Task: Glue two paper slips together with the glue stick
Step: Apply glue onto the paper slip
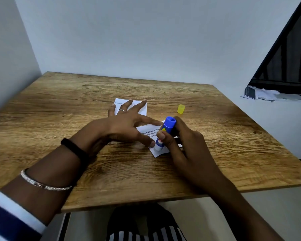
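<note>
The glue stick [163, 134], uncapped and tilted, has its white tip pressed on the near paper slip [150, 133] at the middle of the wooden table [76, 105], held by the right hand [182, 145] with fingers wrapped around its blue barrel. The left hand [127, 124] is spread flat, thumb and forefinger pinning that slip, the other fingers lying over the second slip [142, 108] just behind. The yellow cap [181, 108] stands near, to the right.
</note>
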